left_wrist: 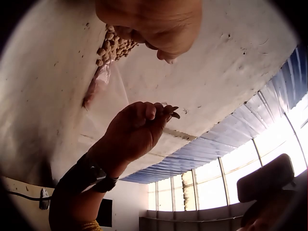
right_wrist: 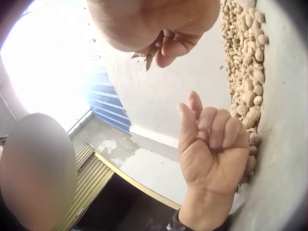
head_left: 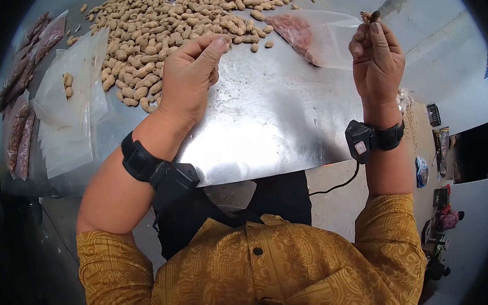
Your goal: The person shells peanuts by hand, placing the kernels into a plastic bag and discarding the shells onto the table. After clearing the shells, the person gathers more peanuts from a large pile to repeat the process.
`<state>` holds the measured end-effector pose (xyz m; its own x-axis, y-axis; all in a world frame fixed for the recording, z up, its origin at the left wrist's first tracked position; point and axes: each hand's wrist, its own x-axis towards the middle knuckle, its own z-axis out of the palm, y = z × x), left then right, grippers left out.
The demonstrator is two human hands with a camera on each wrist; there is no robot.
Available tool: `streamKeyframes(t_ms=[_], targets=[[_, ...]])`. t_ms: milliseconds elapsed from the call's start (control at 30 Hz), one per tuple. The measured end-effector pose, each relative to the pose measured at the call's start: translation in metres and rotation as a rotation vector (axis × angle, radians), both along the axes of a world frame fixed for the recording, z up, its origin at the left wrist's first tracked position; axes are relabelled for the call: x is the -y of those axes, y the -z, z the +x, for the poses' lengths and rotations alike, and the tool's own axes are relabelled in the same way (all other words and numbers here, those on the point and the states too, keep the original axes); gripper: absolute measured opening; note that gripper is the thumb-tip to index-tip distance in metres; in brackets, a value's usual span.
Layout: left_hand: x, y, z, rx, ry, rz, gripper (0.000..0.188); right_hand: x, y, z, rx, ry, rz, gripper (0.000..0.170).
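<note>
My right hand (head_left: 378,66) is raised at the right, above the metal table (head_left: 270,117). It pinches a broken brown peanut shell (head_left: 369,17) between thumb and fingers; jagged shell pieces (left_wrist: 175,112) stick out past the fingertips in the left wrist view. My left hand (head_left: 186,78) is up in front of the heap of unshelled peanuts (head_left: 153,35). Its thumb and forefinger point forward close together while the other fingers curl into the palm, as the right wrist view shows. Nothing is visible between the left fingertips.
A clear bag with pinkish-red kernels (head_left: 292,35) lies right of the heap. At the left are flat clear plastic bags (head_left: 67,135), two peanuts (head_left: 68,85) on them, and filled bags of reddish kernels (head_left: 19,130). The table's near edge runs before the person's lap.
</note>
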<state>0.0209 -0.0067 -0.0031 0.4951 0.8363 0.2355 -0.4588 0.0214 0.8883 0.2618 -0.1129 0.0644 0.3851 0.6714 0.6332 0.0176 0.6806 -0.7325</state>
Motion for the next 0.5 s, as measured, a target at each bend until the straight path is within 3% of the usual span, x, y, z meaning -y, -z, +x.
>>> streamKeyframes(t_ms=[167, 267, 367, 500], targets=[[0.000, 0.003, 0.004, 0.010, 0.014, 0.013, 0.023, 0.059, -0.009, 0.125, 0.277, 0.693, -0.227, 0.018], [0.000, 0.004, 0.004, -0.001, 0.010, 0.033, 0.022, 0.093, 0.013, 0.188, 0.508, 0.964, -0.616, 0.020], [-0.002, 0.006, 0.005, 0.012, -0.011, 0.017, 0.022, 0.111, 0.039, 0.219, 1.021, 1.119, -0.930, 0.021], [-0.002, 0.006, 0.004, -0.001, -0.017, 0.028, 0.024, 0.118, 0.066, 0.247, 1.113, 0.977, -1.103, 0.020]])
